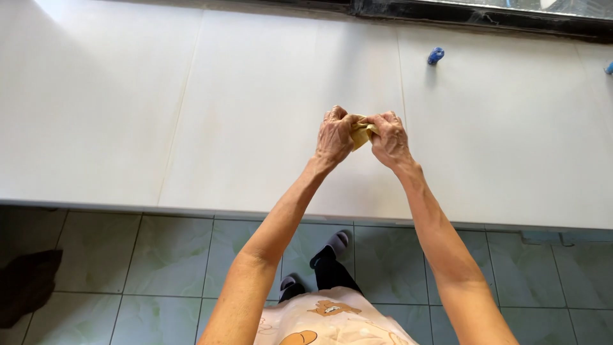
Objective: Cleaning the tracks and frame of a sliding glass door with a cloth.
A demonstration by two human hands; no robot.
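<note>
**Yellow cloth gripped between both hands over a white counter**

Yellow cloth (pixel 361 133) sits bunched between the two hands, raised above the white counter (pixel 255 115) rather than lying on it; only a small fold shows, the rest being buried inside the fingers; whether it is damp or dry cannot be told. Left hand (pixel 333 135) is clenched on the cloth's near side, knuckles up, fingertips curled inward toward the fold; right hand (pixel 389 137) is clenched on the opposite side in mirror fashion, thumb side facing the left; the two sets of fingers almost meet over the cloth. Judgement: a two-handed grip this tight and this close suits squeezing, twisting or folding the material, with both forearms stretched forward to keep it over the slab and away from the body.

Cloth appearance: pale mustard yellow, soft, creased, compressed into a wad.

Surroundings: a small blue object (pixel 435 55) stands well beyond the right fingers, toward the wall; green floor tiles (pixel 172 255) lie beneath the wrists, below the counter's edge; a dark rag (pixel 29 281) lies on the floor far left of the left fingers.
</note>
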